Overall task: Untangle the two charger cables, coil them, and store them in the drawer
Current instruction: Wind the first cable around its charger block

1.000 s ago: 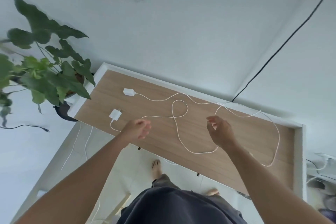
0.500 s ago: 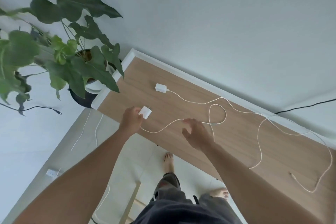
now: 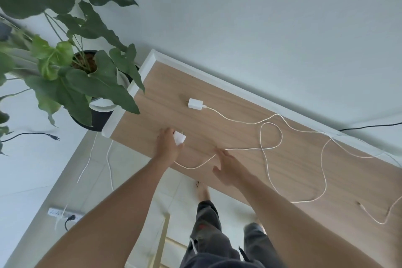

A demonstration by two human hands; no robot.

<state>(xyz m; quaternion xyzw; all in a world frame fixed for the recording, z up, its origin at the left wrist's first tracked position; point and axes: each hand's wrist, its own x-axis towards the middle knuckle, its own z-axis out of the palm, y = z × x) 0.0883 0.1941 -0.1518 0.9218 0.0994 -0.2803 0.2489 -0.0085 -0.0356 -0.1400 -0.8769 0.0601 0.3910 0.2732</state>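
Head: my left hand (image 3: 167,147) holds a plug (image 3: 179,137), fingers curled round it, at the worktop (image 3: 217,128) front edge. My right hand (image 3: 231,171) hovers, fingers wide, just beside its cable (image 3: 195,167). The second plug (image 3: 195,103) lies farther back.

A potted plant (image 3: 65,67) stands off my table's (image 3: 174,85) far left corner; on the floor lies a power strip (image 3: 62,213), a black plug (image 3: 71,217) seemingly in it.
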